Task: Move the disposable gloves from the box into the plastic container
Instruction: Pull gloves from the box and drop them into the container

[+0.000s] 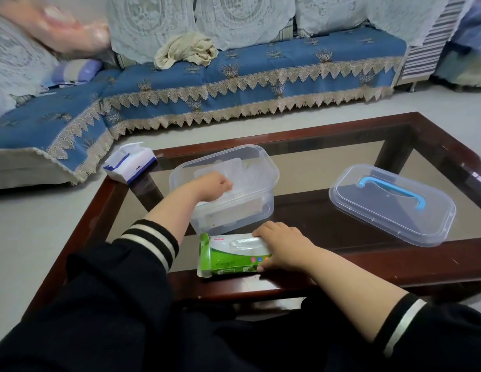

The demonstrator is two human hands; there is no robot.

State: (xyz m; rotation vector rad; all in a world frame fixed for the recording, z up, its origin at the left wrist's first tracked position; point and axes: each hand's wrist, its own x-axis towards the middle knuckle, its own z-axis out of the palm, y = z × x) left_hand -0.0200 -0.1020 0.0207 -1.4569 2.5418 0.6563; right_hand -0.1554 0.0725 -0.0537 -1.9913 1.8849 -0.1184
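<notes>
I can't see my left hand's (216, 183) fingertips; they dip below the plastic container's (263, 162) rim among the clear gloves (240, 171), too filmy to count. At ten o'clock a pink blur (72, 30) defies naming. My right hand (281, 244) hides the green box's (228, 255) right end.

You're in a home living room: a long sofa (234, 76) under a blue patterned cover with tasselled lace trim runs along the far side, white lace draped over its back cushions (244, 20). You're seated at a dark wood, glass-topped coffee table (435, 146) on a pale tiled floor (32, 226).
</notes>
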